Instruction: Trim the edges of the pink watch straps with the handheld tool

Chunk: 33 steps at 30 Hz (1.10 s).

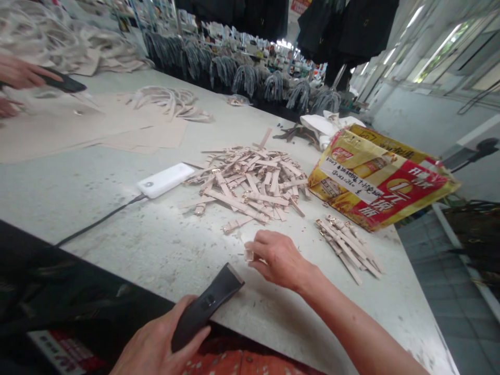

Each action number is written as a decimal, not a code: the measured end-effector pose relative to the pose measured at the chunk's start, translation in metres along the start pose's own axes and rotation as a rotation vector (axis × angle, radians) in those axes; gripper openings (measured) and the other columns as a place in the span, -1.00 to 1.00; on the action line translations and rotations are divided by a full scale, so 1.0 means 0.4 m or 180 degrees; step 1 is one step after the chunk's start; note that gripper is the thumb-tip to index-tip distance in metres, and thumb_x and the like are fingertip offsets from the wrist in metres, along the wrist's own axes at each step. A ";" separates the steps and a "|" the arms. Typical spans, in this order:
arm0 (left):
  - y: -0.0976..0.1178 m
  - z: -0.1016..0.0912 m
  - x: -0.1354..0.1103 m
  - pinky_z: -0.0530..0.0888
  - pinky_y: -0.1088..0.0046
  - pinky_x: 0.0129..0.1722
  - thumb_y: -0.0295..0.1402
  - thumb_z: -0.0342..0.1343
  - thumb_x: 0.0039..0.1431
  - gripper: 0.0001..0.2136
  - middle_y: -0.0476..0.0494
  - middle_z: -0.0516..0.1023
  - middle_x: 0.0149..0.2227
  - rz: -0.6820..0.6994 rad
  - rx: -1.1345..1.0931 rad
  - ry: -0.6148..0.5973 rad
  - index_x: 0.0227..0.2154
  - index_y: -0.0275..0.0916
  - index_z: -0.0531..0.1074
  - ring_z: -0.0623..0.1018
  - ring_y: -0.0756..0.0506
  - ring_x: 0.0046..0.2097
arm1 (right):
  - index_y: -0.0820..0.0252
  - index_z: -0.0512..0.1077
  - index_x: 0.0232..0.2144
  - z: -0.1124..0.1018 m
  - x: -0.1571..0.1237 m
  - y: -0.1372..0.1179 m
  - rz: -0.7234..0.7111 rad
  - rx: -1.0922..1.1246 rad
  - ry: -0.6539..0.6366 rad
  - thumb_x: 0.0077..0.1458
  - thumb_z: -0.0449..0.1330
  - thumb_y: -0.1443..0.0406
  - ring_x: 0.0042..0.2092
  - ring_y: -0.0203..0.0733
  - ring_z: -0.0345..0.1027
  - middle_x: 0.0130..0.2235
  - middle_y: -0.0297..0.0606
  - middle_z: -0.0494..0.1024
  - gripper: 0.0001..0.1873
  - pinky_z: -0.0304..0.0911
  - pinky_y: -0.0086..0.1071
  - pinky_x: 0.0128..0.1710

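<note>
Dusty desk, straps heaped mid-desk. The left hand clenches a black tool, right hand pinches a strap piece.

Long grey tabletop stretching off down the workshop, grey tiled floor on the right, daylight pouring through tall windows, dark garments hanging overhead.

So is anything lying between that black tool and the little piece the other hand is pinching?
Nothing visible: only dusty table lies between the black tool in the left hand and the strap piece in the right hand.
</note>
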<state>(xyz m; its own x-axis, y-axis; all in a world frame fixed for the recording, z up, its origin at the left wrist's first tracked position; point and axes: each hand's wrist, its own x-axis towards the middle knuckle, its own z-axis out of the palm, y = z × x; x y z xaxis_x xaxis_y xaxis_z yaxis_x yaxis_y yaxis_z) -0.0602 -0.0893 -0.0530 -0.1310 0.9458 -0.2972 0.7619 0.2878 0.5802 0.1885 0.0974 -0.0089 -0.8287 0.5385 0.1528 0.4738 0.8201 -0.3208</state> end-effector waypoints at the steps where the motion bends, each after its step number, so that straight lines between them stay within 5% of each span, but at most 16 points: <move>1: -0.003 -0.005 0.001 0.62 0.39 -0.18 0.02 0.08 0.34 -0.69 0.00 0.85 -0.26 0.0008 -0.0123 -0.0051 -0.09 0.02 0.61 0.85 -0.26 -0.17 | 0.09 0.64 -0.16 0.022 -0.023 -0.003 0.0139 -0.0016 -0.0208 0.35 0.43 0.34 -0.18 -0.08 0.49 -0.19 -0.21 0.65 -0.95 0.33 -0.29 -0.19; 4: -0.009 -0.017 0.007 0.61 0.38 -0.20 0.04 0.12 0.32 -0.68 -0.02 0.87 -0.25 -0.0015 -0.0290 -0.0198 -0.07 0.01 0.62 0.86 -0.28 -0.17 | 0.11 0.68 -0.06 0.097 -0.088 -0.003 0.0573 0.0297 -0.0358 0.30 0.50 0.34 -0.14 -0.05 0.55 -0.16 -0.20 0.67 -0.82 0.38 -0.29 -0.16; 8: 0.002 -0.032 0.017 0.63 0.37 -0.15 0.06 0.10 0.30 -0.65 -0.04 0.88 -0.23 -0.0006 -0.0154 -0.0393 -0.07 0.01 0.61 0.86 -0.29 -0.14 | 0.11 0.65 0.19 0.163 -0.153 0.004 0.0960 0.0875 0.0329 0.25 0.55 0.33 0.01 0.05 0.60 -0.02 -0.12 0.72 -0.52 0.50 -0.19 0.02; 14: 0.034 -0.048 0.023 0.65 0.37 -0.15 0.03 0.12 0.29 -0.69 -0.04 0.88 -0.24 0.0006 -0.0076 -0.0461 -0.11 0.01 0.63 0.86 -0.28 -0.15 | 0.11 0.70 -0.10 0.198 -0.181 0.005 0.0979 0.1261 0.0857 0.37 0.44 0.35 -0.08 -0.01 0.59 -0.14 -0.15 0.73 -0.92 0.50 -0.18 -0.02; 18: 0.044 -0.051 0.017 0.66 0.41 -0.17 0.00 0.15 0.31 -0.71 0.00 0.87 -0.28 0.0131 -0.0082 -0.0357 -0.12 0.01 0.65 0.85 -0.25 -0.19 | 0.09 0.74 -0.01 0.210 -0.180 -0.003 0.0726 0.1194 0.0987 0.49 0.36 0.31 -0.06 -0.02 0.58 -0.11 -0.13 0.71 -0.86 0.47 -0.19 -0.02; 25: 0.038 -0.060 0.013 0.66 0.45 -0.22 -0.03 0.15 0.34 -0.70 -0.01 0.85 -0.32 0.0223 0.0011 -0.0182 -0.08 -0.01 0.67 0.83 -0.21 -0.28 | -0.08 0.66 0.30 0.203 -0.177 -0.019 0.0504 0.0496 0.0530 0.57 0.27 0.36 -0.15 -0.07 0.41 -0.14 -0.19 0.60 -0.61 0.28 -0.26 -0.16; 33: 0.042 -0.058 0.009 0.64 0.40 -0.20 0.00 0.12 0.38 -0.68 -0.03 0.86 -0.25 0.0278 0.0048 -0.0476 -0.02 0.02 0.64 0.83 -0.22 -0.22 | 0.01 0.71 0.25 0.178 -0.154 -0.008 0.0568 0.0748 0.0224 0.49 0.37 0.33 -0.09 -0.03 0.41 -0.14 -0.16 0.61 -0.64 0.30 -0.21 -0.10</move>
<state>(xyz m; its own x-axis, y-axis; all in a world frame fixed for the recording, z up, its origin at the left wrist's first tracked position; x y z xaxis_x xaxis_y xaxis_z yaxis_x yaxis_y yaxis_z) -0.0626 -0.0774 -0.0268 0.0311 0.9339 -0.3562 0.7759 0.2021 0.5976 0.2167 0.0478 -0.0840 -0.7120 0.6888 0.1362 0.5213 0.6485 -0.5546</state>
